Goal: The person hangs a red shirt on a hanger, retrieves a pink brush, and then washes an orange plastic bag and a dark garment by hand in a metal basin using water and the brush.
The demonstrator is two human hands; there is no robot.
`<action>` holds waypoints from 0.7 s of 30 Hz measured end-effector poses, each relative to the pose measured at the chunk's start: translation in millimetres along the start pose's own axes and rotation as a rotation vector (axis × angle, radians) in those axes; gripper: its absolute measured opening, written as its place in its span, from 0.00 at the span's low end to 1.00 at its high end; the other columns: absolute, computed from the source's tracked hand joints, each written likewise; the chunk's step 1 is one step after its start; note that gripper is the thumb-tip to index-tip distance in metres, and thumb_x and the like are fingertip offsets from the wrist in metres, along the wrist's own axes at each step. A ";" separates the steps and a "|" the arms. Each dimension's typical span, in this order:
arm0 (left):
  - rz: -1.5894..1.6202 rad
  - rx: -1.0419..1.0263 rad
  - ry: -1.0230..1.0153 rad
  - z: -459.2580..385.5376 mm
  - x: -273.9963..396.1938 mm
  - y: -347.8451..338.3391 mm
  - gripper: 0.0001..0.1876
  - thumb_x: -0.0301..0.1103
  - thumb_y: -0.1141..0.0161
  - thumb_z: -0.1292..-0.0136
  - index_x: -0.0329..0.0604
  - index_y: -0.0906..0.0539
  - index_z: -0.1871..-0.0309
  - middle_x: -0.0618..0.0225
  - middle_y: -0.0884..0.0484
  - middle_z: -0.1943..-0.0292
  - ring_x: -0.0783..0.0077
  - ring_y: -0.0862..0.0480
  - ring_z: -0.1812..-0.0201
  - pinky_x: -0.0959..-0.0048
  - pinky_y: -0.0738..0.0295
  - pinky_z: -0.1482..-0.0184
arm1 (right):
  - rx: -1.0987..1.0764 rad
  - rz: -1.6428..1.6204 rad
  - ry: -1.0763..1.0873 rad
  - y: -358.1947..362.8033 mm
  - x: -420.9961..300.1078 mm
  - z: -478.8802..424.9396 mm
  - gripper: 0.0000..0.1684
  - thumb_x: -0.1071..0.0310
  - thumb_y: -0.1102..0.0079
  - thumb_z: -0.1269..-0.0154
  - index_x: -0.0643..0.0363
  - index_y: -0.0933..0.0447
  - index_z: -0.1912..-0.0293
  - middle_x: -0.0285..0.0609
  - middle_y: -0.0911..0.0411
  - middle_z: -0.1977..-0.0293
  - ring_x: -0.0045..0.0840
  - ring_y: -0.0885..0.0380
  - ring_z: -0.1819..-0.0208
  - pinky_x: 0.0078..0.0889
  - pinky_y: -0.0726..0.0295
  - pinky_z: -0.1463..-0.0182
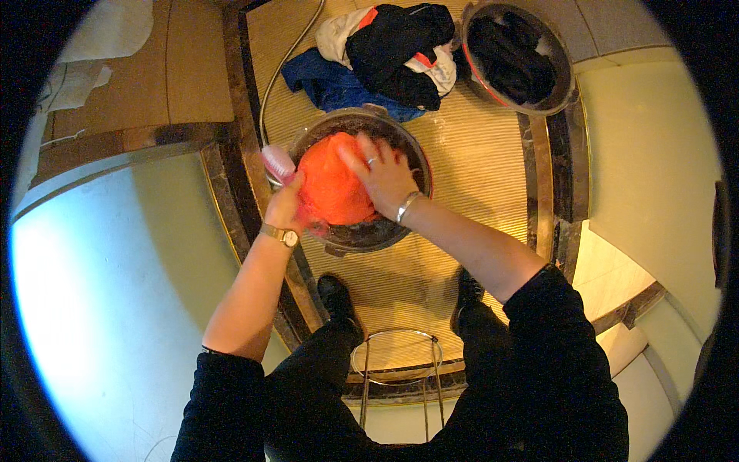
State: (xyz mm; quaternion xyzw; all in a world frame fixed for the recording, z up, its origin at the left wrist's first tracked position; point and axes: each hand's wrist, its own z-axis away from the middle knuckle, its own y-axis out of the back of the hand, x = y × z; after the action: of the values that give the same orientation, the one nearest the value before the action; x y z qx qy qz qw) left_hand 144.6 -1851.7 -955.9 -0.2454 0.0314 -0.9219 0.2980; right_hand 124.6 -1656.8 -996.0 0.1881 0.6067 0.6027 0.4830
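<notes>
Between my feet and a pile of clothes, a round basin (369, 237) stands on the ribbed floor. A bright orange-red cloth (335, 182), bunched up, lies in it. My left hand (284, 202), with a watch on the wrist, is at the basin's left side against the cloth's edge; its fingers are partly hidden. A pink scrubbing brush (278, 163) sticks up from this hand, bristles showing. My right hand (384, 173), wearing a ring and a bracelet, rests on the cloth's right part with its fingers spread and slightly blurred.
Black, white and orange clothes (398, 49) lie over a blue garment (323, 78) beyond the basin. At the upper right, a second basin (564, 86) holds dark cloth. A metal hose (277, 69) runs along the left. A metal-framed stool (398, 381) is between my legs.
</notes>
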 end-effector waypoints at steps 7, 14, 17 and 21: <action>0.035 -0.265 -0.035 -38.2 -39.8 -21.4 0.22 0.45 0.49 0.35 0.48 0.30 0.41 0.65 0.25 0.46 0.61 0.25 0.47 0.60 0.32 0.45 | -0.144 -0.574 -0.391 -86.8 30.5 -48.6 0.21 0.61 0.55 0.40 0.51 0.31 0.46 0.54 0.31 0.46 0.43 0.27 0.49 0.37 0.26 0.47; -0.137 -0.706 -0.180 -88.8 -47.3 73.8 0.18 0.36 0.49 0.36 0.42 0.30 0.44 0.66 0.25 0.47 0.67 0.26 0.46 0.66 0.32 0.44 | 0.656 -0.904 0.346 52.6 -109.2 -2.3 0.12 0.61 0.39 0.53 0.59 0.27 0.74 0.44 0.26 0.76 0.41 0.26 0.73 0.39 0.27 0.67; -0.359 -0.497 -0.339 -74.2 -45.9 68.1 0.17 0.32 0.49 0.37 0.41 0.29 0.45 0.65 0.24 0.50 0.67 0.24 0.49 0.67 0.29 0.47 | 0.570 -0.825 0.384 35.5 -95.0 -15.0 0.12 0.60 0.42 0.48 0.58 0.27 0.76 0.44 0.27 0.77 0.38 0.27 0.76 0.38 0.28 0.72; 0.002 -0.176 -0.080 5.5 -22.9 -11.8 0.15 0.26 0.50 0.39 0.42 0.26 0.47 0.64 0.22 0.54 0.68 0.21 0.56 0.69 0.25 0.53 | 0.565 -0.425 0.080 -10.0 -10.4 -33.3 0.17 0.52 0.46 0.42 0.56 0.25 0.65 0.47 0.25 0.68 0.40 0.26 0.62 0.41 0.28 0.64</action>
State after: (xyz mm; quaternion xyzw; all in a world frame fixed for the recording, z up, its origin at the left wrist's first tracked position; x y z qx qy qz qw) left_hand 157.0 -1828.7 -958.6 -0.3074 0.1007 -0.9047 0.2772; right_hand 105.9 -1685.6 -1007.9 0.1601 0.7936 0.3037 0.5024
